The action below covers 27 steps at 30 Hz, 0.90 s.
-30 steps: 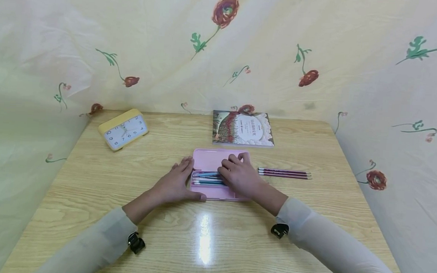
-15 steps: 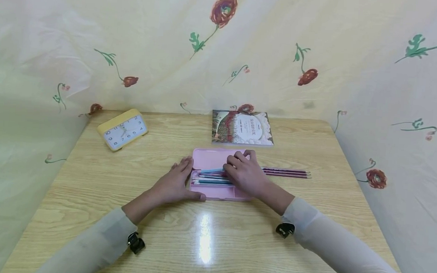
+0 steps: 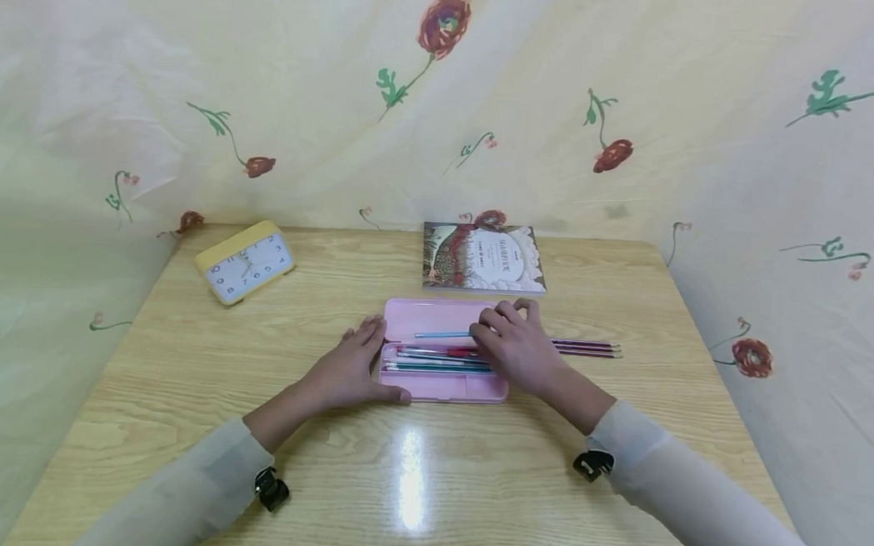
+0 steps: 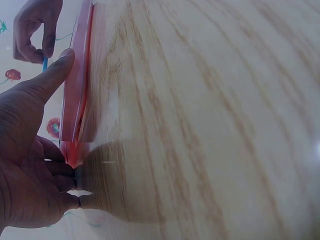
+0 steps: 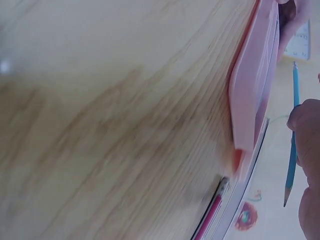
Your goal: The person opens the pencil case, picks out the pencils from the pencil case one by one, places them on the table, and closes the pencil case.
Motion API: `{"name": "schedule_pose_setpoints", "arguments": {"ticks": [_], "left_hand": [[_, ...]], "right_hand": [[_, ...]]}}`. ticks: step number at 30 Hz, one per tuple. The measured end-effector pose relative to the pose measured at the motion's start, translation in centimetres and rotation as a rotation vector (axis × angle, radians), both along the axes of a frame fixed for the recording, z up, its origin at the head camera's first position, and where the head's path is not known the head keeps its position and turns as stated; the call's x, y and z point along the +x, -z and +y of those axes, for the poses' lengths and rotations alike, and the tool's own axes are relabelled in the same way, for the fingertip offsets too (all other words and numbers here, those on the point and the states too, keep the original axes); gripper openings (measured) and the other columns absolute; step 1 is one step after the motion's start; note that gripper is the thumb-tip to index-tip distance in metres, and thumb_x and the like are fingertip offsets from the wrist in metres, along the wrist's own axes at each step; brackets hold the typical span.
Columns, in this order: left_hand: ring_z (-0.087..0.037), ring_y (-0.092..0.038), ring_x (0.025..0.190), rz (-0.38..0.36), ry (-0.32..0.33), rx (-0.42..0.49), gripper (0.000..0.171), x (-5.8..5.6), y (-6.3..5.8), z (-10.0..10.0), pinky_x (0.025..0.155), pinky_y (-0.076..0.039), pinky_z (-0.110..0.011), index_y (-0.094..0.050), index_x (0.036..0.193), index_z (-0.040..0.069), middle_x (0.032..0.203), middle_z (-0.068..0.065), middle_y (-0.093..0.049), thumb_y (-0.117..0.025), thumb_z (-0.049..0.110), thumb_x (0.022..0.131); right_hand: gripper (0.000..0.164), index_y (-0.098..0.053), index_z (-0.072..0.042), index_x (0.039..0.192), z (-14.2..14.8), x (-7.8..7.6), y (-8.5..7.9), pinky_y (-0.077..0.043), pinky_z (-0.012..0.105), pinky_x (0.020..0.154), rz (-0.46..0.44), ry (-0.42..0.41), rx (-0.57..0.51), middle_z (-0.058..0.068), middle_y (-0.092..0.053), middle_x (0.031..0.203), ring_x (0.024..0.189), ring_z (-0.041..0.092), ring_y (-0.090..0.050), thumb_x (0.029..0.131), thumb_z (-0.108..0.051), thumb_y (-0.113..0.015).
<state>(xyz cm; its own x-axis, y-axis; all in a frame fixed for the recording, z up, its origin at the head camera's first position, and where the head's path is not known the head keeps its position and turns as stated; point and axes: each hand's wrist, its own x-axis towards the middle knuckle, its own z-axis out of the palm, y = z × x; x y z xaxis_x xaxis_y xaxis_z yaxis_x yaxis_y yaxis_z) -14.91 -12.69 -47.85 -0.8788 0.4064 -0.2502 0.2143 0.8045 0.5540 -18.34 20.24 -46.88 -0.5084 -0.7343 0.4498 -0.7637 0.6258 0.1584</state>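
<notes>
The right hand pinches the blue pencil above the open pink pencil case. The left hand, fingers extended, touches the case's left end. The right wrist view exposes the sharpened tip, hidden in the head view.

I see my left hand at the left end of the case, fingers fairly straight and pointing away, thumb stretched along its near side. The left forearm slants in from nearer and left of the case. My right hand is above the case's right part, fingers bent, pinching a pencil; the right forearm comes from nearer and right of the case.
</notes>
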Motion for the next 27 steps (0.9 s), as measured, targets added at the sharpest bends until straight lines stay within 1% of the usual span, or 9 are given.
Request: {"name": "schedule_pose_setpoints", "arguments": {"ticks": [2,4,9,11,18,27], "left_hand": [[-0.033,-0.005,0.175,0.004,0.002,-0.005,0.142,0.0,0.0,0.0,0.144,-0.010,-0.054,-0.012,0.176,0.001,0.187,-0.015,-0.008,-0.085,0.077,0.081],[-0.033,-0.005,0.175,0.006,0.002,-0.007,0.142,0.0,0.1,0.0,0.143,-0.011,-0.054,-0.012,0.176,0.001,0.187,-0.015,-0.008,-0.085,0.078,0.081],[-0.034,-0.005,0.175,0.010,0.002,-0.009,0.142,0.1,0.1,0.1,0.143,-0.011,-0.054,-0.012,0.176,0.001,0.187,-0.015,-0.007,-0.084,0.078,0.081],[-0.035,-0.005,0.175,0.011,-0.001,-0.008,0.142,0.1,0.2,0.1,0.143,-0.011,-0.055,-0.012,0.176,0.001,0.187,-0.015,-0.008,-0.084,0.078,0.081],[-0.036,-0.006,0.175,0.013,-0.008,-0.004,0.142,0.1,0.2,0.1,0.143,-0.012,-0.055,-0.013,0.176,0.001,0.187,-0.015,-0.009,-0.085,0.077,0.081],[-0.036,-0.005,0.175,0.013,-0.004,-0.020,0.143,0.0,0.4,0.1,0.143,-0.011,-0.055,-0.011,0.176,0.002,0.187,-0.015,-0.007,-0.085,0.078,0.081]], "right_hand": [[0.027,-0.078,-0.012,0.108,0.6,0.0,0.0,-0.049,0.062,0.094,0.003,0.004,-0.011,0.003,-0.069,0.101,0.097,0.030,-0.058,0.087,-0.017,-0.095],[0.027,-0.077,-0.012,0.108,1.2,0.1,0.1,-0.049,0.063,0.094,0.000,0.014,-0.019,0.003,-0.069,0.101,0.097,0.030,-0.058,0.088,-0.017,-0.095],[0.020,-0.078,-0.011,0.110,3.2,0.5,-0.1,-0.050,0.066,0.097,-0.034,0.064,-0.016,0.005,-0.072,0.103,0.100,0.031,-0.060,0.093,-0.013,-0.087],[0.019,-0.078,-0.010,0.111,4.1,0.7,-0.2,-0.050,0.067,0.098,-0.043,0.090,-0.010,0.006,-0.073,0.104,0.102,0.033,-0.062,0.094,-0.011,-0.086],[0.022,-0.078,-0.008,0.112,7.7,1.1,0.1,-0.051,0.068,0.096,-0.075,0.197,0.011,0.009,-0.075,0.106,0.102,0.034,-0.063,0.092,-0.010,-0.089],[0.026,-0.080,-0.006,0.109,11.5,2.2,1.0,-0.051,0.068,0.089,-0.061,0.247,0.000,0.011,-0.073,0.102,0.098,0.034,-0.060,0.086,-0.005,-0.092]]}}
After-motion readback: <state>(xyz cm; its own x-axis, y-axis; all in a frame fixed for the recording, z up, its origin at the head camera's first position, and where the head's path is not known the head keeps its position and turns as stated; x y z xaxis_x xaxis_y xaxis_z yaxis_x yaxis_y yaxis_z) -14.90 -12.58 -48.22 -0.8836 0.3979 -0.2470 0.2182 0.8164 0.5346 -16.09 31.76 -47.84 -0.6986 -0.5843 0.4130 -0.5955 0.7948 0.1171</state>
